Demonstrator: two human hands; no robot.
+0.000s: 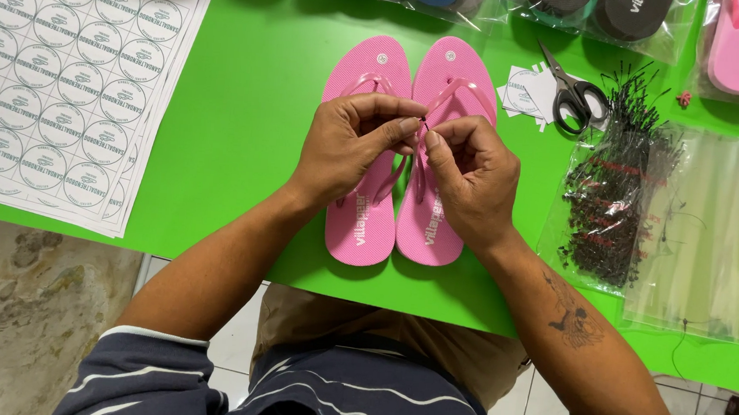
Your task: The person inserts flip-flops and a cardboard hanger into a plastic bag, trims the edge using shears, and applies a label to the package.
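A pair of pink flip-flops lies side by side on the green table point(245, 119), the left sandal point(358, 224) touching the right sandal point(431, 230). My left hand point(348, 144) and my right hand point(469, 176) meet above the straps, fingertips pinched together on a thin black fastener loop point(425, 121) between the two straps. Both hands cover the middle of the sandals; the toe ends and heels show.
Sheets of round printed stickers point(63, 78) lie at the left. Black-handled scissors point(576, 92) and cut labels sit right of the sandals. A bag of black fastener loops point(616, 201) and clear plastic bags point(728, 236) lie at the right. Bagged sandals line the far edge.
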